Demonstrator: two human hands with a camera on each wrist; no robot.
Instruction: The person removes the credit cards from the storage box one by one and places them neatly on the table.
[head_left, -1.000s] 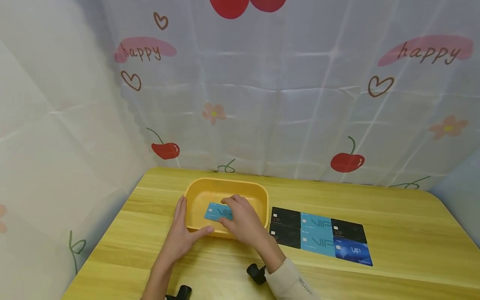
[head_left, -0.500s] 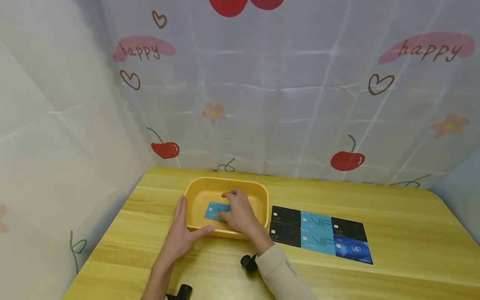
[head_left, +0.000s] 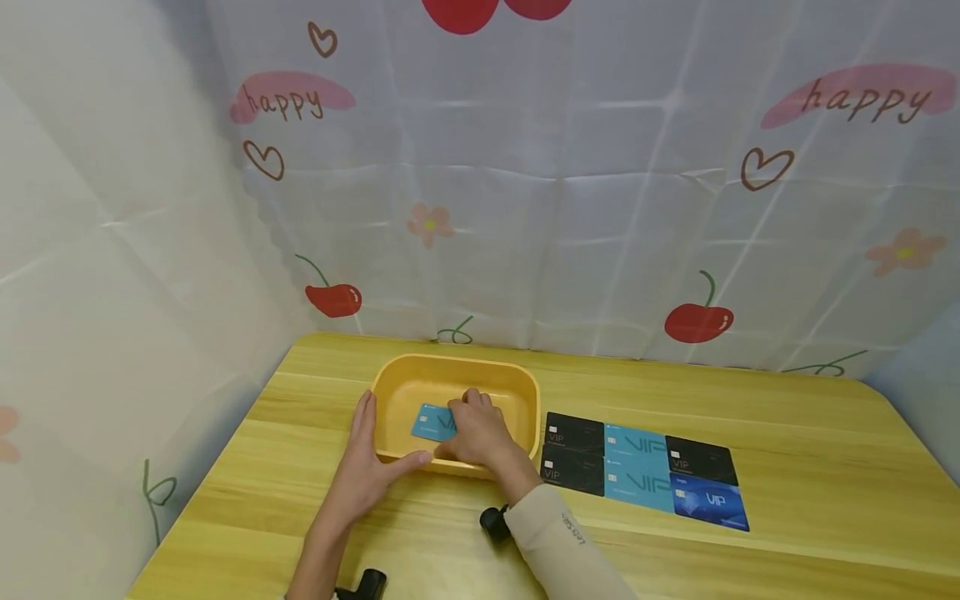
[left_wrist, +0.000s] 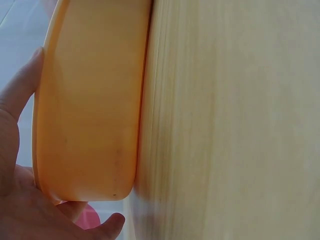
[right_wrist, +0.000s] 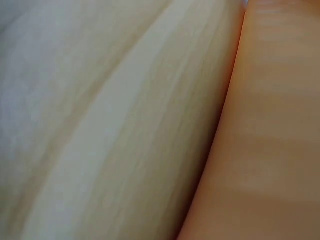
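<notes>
A light blue VIP card [head_left: 432,422] lies in the yellow plastic basin [head_left: 517,377]. My right hand [head_left: 480,429] reaches into the basin and grips the card's right end with bent fingers, hiding that part. My left hand [head_left: 367,467] rests against the basin's near left corner, fingers nearly straight along the left side and thumb at the front rim. In the left wrist view, the left thumb [left_wrist: 25,82] touches the basin's rim beside its orange-looking outer wall [left_wrist: 92,100]. No fingers show in the right wrist view, only the basin's wall [right_wrist: 270,150] and the table.
Right of the basin, several cards lie in two touching rows: black cards [head_left: 573,468], light blue cards [head_left: 637,483] and a dark blue card [head_left: 711,502]. The wooden table [head_left: 810,467] meets a patterned cloth backdrop [head_left: 562,250] behind and a pale cloth at left.
My right hand has shifted slightly and its fingers have drawn in over the card's right end, covering more of it. My left hand keeps its place on the basin.
</notes>
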